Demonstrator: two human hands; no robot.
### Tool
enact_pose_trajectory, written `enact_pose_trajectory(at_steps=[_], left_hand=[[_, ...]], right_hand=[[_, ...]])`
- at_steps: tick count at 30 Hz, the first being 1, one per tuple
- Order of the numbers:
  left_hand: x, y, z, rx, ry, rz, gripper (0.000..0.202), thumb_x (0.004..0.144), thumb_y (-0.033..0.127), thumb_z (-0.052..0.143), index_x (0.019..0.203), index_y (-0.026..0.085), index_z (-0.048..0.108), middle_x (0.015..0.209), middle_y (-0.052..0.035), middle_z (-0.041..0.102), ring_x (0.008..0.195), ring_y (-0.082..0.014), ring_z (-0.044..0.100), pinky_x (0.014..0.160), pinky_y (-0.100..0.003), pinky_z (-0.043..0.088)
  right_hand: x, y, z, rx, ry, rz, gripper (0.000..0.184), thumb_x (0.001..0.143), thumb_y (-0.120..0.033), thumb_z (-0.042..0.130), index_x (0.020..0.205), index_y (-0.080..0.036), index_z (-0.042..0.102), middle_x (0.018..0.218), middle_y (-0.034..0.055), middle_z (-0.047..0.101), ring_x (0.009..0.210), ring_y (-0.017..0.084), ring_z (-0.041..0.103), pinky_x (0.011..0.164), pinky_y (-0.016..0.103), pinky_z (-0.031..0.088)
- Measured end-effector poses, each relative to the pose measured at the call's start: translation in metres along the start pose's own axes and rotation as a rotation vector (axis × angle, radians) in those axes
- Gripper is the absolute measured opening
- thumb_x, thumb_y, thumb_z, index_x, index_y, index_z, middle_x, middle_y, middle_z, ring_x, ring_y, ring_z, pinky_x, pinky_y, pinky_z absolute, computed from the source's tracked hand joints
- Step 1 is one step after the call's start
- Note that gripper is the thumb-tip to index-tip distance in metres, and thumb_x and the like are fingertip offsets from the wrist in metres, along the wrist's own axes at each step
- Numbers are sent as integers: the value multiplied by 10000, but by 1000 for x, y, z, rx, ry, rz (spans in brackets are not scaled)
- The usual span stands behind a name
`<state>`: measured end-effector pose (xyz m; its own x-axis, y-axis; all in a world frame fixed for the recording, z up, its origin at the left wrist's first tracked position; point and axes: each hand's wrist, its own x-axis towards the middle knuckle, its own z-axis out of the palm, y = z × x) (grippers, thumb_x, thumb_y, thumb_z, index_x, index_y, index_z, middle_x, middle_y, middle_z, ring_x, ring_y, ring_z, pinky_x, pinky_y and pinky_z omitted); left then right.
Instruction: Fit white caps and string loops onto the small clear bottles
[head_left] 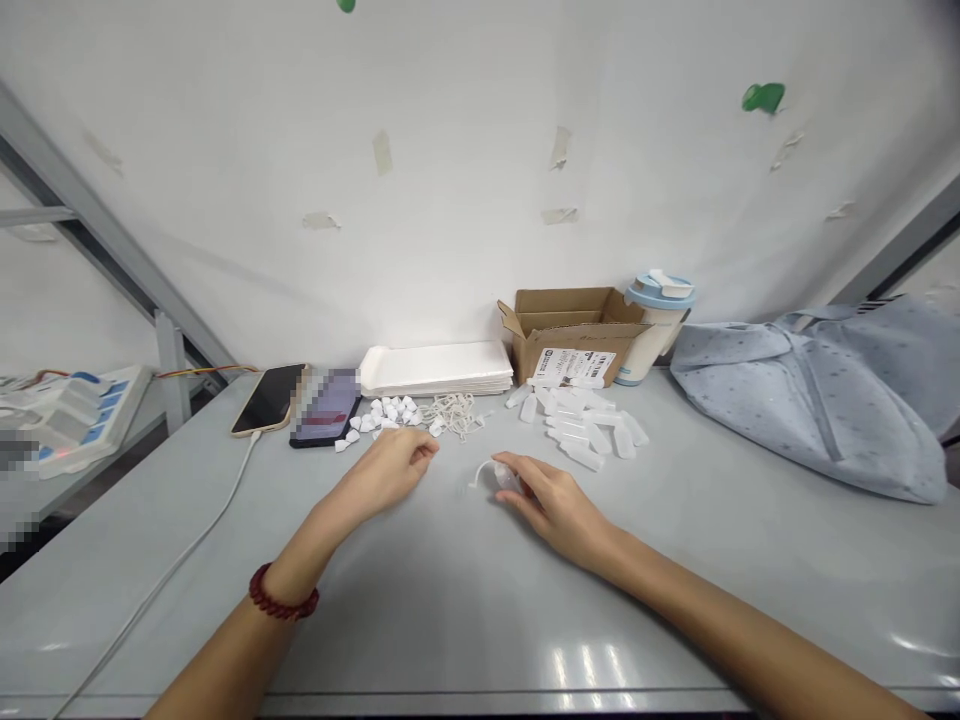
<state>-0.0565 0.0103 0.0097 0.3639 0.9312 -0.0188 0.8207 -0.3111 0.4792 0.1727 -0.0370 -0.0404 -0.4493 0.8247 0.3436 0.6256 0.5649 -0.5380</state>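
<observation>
My right hand (551, 500) is closed round a small translucent plastic bottle (507, 478), held between thumb and fingers just above the grey table. From the bottle a thin white curved strip (482, 468) sticks out to the left. My left hand (397, 462) has its fingers curled together beside a heap of small white caps (390, 412) and a tangle of thin off-white loops (454, 414). Whatever its fingertips may pinch is hidden from view. Behind my right hand lies a loose pile of translucent bottles (585, 418).
At the back stand a stack of white envelopes (439, 368), an open cardboard box (570, 340) and a blue-lidded cup (652, 330). Two phones (270, 398) lie left, one with a white cable (202, 535). A light blue bag (810, 400) rests at the right.
</observation>
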Motion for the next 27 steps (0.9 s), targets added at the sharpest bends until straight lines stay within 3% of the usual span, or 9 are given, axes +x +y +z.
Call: enact_pose_trajectory(at_steps=[6,11,19,24,27], left_hand=[[9,-19,-3,93,259,-6,256,766,211,442,930,158,632,963,-80,671,912,-233,604,805,-346,473],[16,-29,5,277,217,80,270,779,174,469,979,153,649,1017,-105,646,996,-266,552,879,-389,433],[22,-39,12,359,212,93,313,829,162,403,939,162,695,931,-123,650,939,-273,555,829,-398,444],[16,-24,8,312,337,57,329,826,136,380,965,140,678,937,-120,644,934,-276,551,810,-398,447],[6,0,6,115,303,141,265,838,187,422,943,169,665,913,-69,668,863,-217,586,779,-341,464]], right_hand=[[1,1,0,-1,-16,-9,327,911,-290,447,1204,-145,469,919,93,630,783,199,598,680,293,476],[1,1,-1,-15,-20,-11,327,911,-289,443,1205,-146,468,919,93,629,773,199,593,675,296,472],[-1,-1,-2,3,-43,2,329,914,-291,426,1207,-148,469,914,96,621,776,202,577,684,301,452],[0,-4,-4,165,-46,114,331,895,-292,451,1202,-171,476,784,32,591,662,158,532,619,264,412],[2,-6,-7,337,-56,200,332,888,-307,454,1185,-165,493,685,-10,538,622,138,497,601,251,391]])
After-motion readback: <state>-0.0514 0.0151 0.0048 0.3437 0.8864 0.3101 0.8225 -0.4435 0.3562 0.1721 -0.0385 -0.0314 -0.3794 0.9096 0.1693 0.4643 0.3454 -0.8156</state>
